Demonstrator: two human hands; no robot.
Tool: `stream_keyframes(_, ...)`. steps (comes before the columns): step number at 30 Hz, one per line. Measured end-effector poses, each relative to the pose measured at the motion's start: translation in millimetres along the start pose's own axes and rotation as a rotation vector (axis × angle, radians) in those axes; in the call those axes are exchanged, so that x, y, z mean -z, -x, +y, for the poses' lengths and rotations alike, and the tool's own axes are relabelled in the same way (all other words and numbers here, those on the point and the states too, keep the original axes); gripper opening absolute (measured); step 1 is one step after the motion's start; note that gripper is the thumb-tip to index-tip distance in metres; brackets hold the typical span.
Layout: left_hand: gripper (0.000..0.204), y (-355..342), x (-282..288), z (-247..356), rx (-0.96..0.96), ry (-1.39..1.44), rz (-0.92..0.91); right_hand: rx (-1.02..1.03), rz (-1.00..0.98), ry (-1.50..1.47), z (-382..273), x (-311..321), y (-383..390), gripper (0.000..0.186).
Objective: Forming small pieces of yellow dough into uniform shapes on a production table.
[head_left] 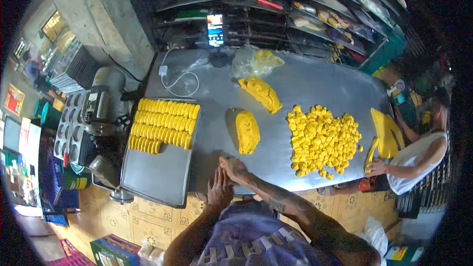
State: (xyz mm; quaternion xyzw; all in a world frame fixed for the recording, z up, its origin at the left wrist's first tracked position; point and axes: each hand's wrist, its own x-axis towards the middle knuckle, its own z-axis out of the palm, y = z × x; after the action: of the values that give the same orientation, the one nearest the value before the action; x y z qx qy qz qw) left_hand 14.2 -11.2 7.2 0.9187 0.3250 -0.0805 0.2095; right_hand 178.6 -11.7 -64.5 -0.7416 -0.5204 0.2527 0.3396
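My left hand [219, 190] rests at the near edge of the metal table, its fingers stretched out. Just beyond it is my right hand [235, 168], fingers curled together; a small yellow bit shows at its fingertips, too small to make out. A smooth yellow dough log [247, 132] lies ahead of my hands, with a second, cracked dough piece [263, 93] behind it. To the left, a baking tray [155, 175] carries rows of narrow yellow dough pieces [165, 123]. A large heap of cut dough chunks [322, 140] covers the table's right part.
A co-worker [419, 162] at the right end touches a yellow dough strip [372, 155] beside a flat dough sheet [387, 130]. A lit phone [215, 30], a white cable [185, 86] and a plastic bag [253, 63] sit at the back. A mixer [106, 98] stands left.
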Motion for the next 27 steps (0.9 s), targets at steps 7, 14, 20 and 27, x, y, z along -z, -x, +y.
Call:
stream_keyframes(7,0.091,-5,23,-23,-0.313,-0.103,-0.085,-0.081,0.008,0.124,-29,20,-19,0.025)
stream_keyframes(14,0.083,-3,21,-27,-0.414,-0.342,-0.138,-0.198,0.111,0.160,-52,22,-20,0.026)
stream_keyframes(20,0.078,-6,19,-24,-0.355,-0.068,-0.105,-0.323,0.491,-0.119,-25,51,23,0.035)
stream_keyframes(27,0.081,-4,25,3,-0.237,-0.027,-0.077,-0.124,0.565,0.225,28,84,35,0.039)
